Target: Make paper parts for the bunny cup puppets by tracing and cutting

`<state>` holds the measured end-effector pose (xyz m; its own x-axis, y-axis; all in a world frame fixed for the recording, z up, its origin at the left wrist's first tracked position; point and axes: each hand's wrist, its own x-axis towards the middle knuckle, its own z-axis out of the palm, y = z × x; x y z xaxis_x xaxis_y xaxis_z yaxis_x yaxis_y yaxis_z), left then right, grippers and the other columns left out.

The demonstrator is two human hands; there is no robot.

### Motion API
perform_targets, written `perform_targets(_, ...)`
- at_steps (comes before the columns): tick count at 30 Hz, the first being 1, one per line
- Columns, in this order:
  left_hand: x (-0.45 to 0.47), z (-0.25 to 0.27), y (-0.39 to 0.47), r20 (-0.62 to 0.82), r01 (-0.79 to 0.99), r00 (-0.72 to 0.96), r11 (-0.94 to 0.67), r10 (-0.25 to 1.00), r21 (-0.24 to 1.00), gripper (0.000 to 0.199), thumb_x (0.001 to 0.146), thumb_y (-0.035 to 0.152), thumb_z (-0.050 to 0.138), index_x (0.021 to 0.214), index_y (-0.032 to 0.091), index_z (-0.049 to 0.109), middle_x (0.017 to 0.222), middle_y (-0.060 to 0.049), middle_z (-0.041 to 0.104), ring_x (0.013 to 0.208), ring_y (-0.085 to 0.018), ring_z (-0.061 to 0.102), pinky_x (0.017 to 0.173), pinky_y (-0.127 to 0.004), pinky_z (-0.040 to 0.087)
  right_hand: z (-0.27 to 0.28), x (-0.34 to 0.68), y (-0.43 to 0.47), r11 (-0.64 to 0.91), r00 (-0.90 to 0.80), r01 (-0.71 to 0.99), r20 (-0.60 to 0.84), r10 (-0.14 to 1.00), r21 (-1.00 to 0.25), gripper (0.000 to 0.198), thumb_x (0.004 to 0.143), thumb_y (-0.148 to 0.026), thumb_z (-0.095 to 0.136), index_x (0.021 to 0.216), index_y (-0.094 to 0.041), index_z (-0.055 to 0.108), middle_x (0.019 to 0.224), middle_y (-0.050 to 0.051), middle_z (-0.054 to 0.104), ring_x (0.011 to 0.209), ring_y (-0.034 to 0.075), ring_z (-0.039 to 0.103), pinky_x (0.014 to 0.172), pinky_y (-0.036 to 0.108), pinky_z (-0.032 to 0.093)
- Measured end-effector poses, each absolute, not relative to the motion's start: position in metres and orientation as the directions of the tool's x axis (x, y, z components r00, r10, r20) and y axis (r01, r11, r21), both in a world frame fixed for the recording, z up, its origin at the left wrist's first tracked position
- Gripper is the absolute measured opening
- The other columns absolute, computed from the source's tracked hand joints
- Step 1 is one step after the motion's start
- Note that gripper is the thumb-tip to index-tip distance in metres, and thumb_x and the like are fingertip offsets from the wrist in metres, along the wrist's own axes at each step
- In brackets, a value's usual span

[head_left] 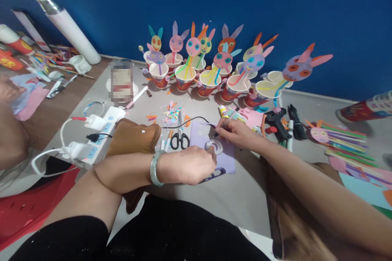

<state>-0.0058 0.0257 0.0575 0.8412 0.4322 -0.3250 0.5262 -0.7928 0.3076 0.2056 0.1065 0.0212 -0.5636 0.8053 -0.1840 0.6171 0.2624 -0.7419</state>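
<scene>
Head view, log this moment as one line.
left hand: at clear ring | right hand: over purple paper | scissors: left of paper

The left hand (196, 165) touches a clear ring (219, 147) on purple paper (228, 161)

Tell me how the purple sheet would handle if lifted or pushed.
The purple sheet looks thin, so it is probably light and apt to bend if lifted by one corner. Lying flat, it would likely slide rather than tip when pushed. The clear ring lies on top, so it might slip off if the sheet tilts.
</scene>
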Motion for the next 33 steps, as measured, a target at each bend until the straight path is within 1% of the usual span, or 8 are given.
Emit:
perform_targets(5,-0.005,0.059,0.027,-0.329,0.515,0.846,-0.802,0.419,0.302,0.033,0.091,0.016,0.053,0.122,0.006,0.061,0.125,-0.024,0.064,0.073,-0.021,0.070,0.058,-0.030,0.052,0.017,0.218,0.088,0.150,-0.455,0.589,-0.173,0.873,-0.794,0.037,0.094,-0.050,0.053,0.069,-0.023,0.059,0.056,-0.001,0.059,0.047,0.014,0.055,0.051,0.030,0.043)
perform_targets(8,-0.005,0.065,0.028,-0.345,0.516,0.842,-0.805,0.415,0.293,0.036,0.090,0.013,0.051,0.124,0.004,0.060,0.126,-0.026,0.064,0.075,-0.022,0.071,0.059,-0.032,0.053,0.017,0.223,0.072,0.161,-0.398,0.592,-0.112,0.911,-0.790,0.036,0.094,-0.048,0.054,0.069,-0.023,0.059,0.060,0.000,0.060,0.050,0.015,0.056,0.053,0.031,0.044)
perform_targets(12,-0.005,0.072,0.029,-0.366,0.519,0.837,-0.804,0.408,0.291,0.040,0.090,0.012,0.051,0.128,0.001,0.058,0.126,-0.026,0.065,0.082,-0.026,0.073,0.062,-0.034,0.054,0.016,0.227,0.051,0.153,-0.312,0.611,-0.058,0.948,-0.777,0.028,0.093,-0.045,0.056,0.074,-0.024,0.056,0.056,-0.001,0.059,0.051,0.016,0.054,0.052,0.031,0.043)
perform_targets(18,-0.007,0.069,0.030,-0.367,0.525,0.836,-0.790,0.408,0.316,0.040,0.090,0.017,0.055,0.128,0.005,0.056,0.129,-0.025,0.064,0.087,-0.027,0.073,0.068,-0.035,0.054,0.005,0.227,0.022,0.287,-0.285,0.696,0.114,0.952,-0.658,0.019,0.094,-0.034,0.054,0.078,-0.023,0.056,0.062,0.001,0.064,0.055,0.016,0.058,0.056,0.029,0.045)
perform_targets(21,-0.007,0.067,0.031,-0.339,0.519,0.845,-0.788,0.414,0.331,0.050,0.089,0.018,0.056,0.136,0.005,0.048,0.132,-0.025,0.061,0.087,-0.027,0.072,0.068,-0.036,0.054,-0.001,0.226,0.010,0.348,-0.300,0.717,0.182,0.936,-0.605,0.017,0.095,-0.032,0.054,0.081,-0.022,0.057,0.065,0.002,0.066,0.055,0.015,0.060,0.055,0.028,0.045)
perform_targets(24,-0.007,0.070,0.032,-0.357,0.537,0.832,-0.777,0.424,0.329,0.061,0.088,0.018,0.055,0.144,0.003,0.037,0.119,-0.021,0.067,0.088,-0.029,0.071,0.068,-0.036,0.052,-0.005,0.224,-0.001,0.380,-0.316,0.699,0.215,0.924,-0.606,0.018,0.097,-0.031,0.052,0.081,-0.023,0.055,0.064,0.001,0.065,0.053,0.015,0.060,0.052,0.027,0.044)
perform_targets(28,-0.006,0.076,0.034,-0.420,0.574,0.800,-0.750,0.428,0.328,0.068,0.086,0.017,0.057,0.147,0.003,0.031,0.098,-0.016,0.071,0.086,-0.029,0.071,0.067,-0.034,0.049,-0.008,0.219,-0.014,0.398,-0.335,0.689,0.221,0.916,-0.605,0.016,0.098,-0.031,0.052,0.083,-0.024,0.054,0.067,0.000,0.065,0.054,0.015,0.061,0.053,0.027,0.045)
perform_targets(33,-0.010,0.073,0.039,-0.408,0.563,0.814,-0.731,0.412,0.386,0.070,0.084,0.015,0.056,0.148,0.005,0.030,0.095,-0.015,0.073,0.085,-0.028,0.071,0.065,-0.033,0.047,-0.012,0.214,-0.023,0.490,-0.392,0.668,0.294,0.871,-0.560,0.013,0.100,-0.024,0.051,0.087,-0.024,0.053,0.071,0.001,0.065,0.056,0.015,0.060,0.053,0.027,0.043)
